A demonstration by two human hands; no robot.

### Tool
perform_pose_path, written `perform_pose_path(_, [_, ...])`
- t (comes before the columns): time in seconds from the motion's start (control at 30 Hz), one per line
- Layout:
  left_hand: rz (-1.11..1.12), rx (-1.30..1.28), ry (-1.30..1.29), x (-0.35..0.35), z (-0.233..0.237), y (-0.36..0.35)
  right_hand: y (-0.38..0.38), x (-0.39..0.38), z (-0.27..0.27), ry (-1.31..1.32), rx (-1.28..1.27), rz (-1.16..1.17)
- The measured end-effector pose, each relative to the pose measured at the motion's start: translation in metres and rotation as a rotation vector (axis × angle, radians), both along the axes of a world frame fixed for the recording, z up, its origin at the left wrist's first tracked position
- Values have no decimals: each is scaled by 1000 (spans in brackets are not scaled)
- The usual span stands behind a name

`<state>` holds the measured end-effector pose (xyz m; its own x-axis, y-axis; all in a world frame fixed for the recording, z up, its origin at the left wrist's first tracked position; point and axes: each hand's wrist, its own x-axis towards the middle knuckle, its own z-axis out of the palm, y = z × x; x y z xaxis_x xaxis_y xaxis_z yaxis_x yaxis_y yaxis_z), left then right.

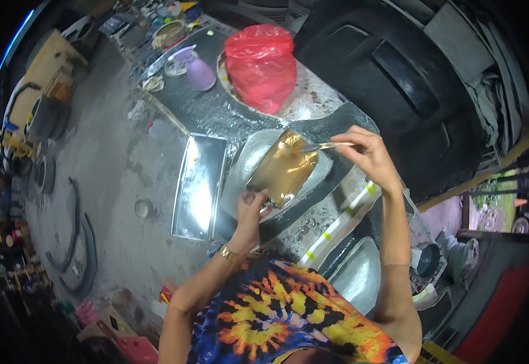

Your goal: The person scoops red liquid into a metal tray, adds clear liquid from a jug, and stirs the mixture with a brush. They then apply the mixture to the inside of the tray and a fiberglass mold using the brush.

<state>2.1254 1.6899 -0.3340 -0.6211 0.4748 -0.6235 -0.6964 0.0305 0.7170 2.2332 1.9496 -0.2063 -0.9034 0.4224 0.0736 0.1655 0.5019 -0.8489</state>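
A shiny gold-coloured rectangular sheet (281,173) is tilted over a silvery, rounded moulded piece (240,176) on the bench. My left hand (253,206), with a gold watch on its wrist, pinches the sheet's lower left corner. Closed around a thin light handle, my right hand (367,151) holds a small paintbrush (328,145). The brush's dark grey tip lies at the sheet's upper right part. Left of the moulded piece is a glossy reflective panel (199,187) with a dark frame.
A red plastic bag (261,67) and a purple spray bottle (199,70) stand at the far side of the bench. A big black panel (398,79) leans at the right. Another silvery moulded piece (358,273) lies near my right elbow. A jar (145,208) stands on the floor.
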Motion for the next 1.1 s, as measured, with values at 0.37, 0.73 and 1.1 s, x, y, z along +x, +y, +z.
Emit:
perform_pose_path(0.37, [-23,-40,47,-6,-12,1,-17,-32,-51,69,313,189])
perform_pose_path(0.73, [-92,-60,12,-12,-17,3,-35,-77,-73,-394,338,282])
perform_pose_path(1.1, [31,-67,-12,-20,-41,5,3,-78,-45,-192,-314,191])
